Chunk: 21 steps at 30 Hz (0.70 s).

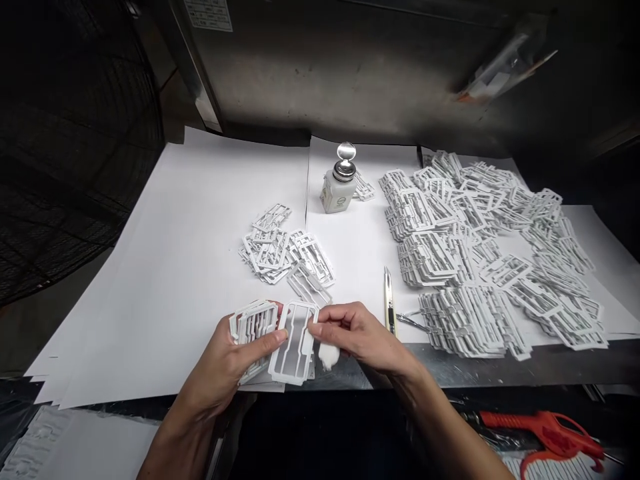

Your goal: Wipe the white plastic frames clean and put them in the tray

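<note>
Near, lower R: 1 red-handled tool (550,427), off the front edge of the table (365,375). At that edge, 2 hands. The L hand (231,363) is part-closed round 1 stack of white frames (254,327) (pcs overlap, no exact count), thumb on the L side of 1 single frame (301,347). The R hand (359,335) pinches this frame's upper R side, thumb vs. fingers; the frame thus sits btwn both hands, tilted, just beside the stack. 1 white wad (329,355) shows below the R fingers; can't tell if gripped. Just beyond the hands: 1 greyish frame (300,283) touching 1 loose heap (267,250), no. uncountable. To R: 1 box cutter (389,300), 1 metal tool (411,321) next to it, then piled frames (450,247), v. many. Farther, ctr: 1 bottle (339,192) w/ lid up, a few frames (365,188) part-hidden behind.
</note>
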{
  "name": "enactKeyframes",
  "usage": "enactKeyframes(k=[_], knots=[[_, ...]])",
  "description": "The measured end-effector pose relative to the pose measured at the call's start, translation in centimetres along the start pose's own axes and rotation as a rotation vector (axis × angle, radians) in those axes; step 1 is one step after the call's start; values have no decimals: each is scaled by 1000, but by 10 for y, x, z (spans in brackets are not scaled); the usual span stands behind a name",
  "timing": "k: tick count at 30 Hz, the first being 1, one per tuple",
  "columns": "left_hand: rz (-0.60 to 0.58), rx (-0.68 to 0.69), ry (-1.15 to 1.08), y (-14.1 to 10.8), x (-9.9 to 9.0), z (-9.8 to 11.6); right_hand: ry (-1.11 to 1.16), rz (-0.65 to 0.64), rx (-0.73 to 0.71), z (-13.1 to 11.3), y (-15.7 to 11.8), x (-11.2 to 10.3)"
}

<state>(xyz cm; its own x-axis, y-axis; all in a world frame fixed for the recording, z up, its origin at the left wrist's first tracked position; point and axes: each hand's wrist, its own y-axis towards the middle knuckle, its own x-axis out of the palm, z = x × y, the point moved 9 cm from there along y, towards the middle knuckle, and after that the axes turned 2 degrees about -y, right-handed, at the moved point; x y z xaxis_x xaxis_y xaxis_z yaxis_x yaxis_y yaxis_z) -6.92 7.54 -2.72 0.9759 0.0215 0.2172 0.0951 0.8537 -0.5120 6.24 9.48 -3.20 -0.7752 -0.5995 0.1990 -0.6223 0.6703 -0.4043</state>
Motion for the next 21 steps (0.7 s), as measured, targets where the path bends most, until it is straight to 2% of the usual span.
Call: enactKeyframes(k=[4,10,13,17,19,21], knots=[[66,9,-17,-1,-3,-1,-15,86,-12,-1,-3,-9],[92,25,-9,0,-4,-5,-16,364,-129,-21,-10,-36],[76,36,5,1,1,-7,-190,440,-294,-45,-11,-31],[76,71,-6,-1,4,-5,-540,453,-477,-67,-11,-10],[98,71,-32,-2,2,-5,-600,481,-469,-66,-12,-14],[118,41,-80,-2,0,-7,-589,531,-404,-58,-15,-27]])
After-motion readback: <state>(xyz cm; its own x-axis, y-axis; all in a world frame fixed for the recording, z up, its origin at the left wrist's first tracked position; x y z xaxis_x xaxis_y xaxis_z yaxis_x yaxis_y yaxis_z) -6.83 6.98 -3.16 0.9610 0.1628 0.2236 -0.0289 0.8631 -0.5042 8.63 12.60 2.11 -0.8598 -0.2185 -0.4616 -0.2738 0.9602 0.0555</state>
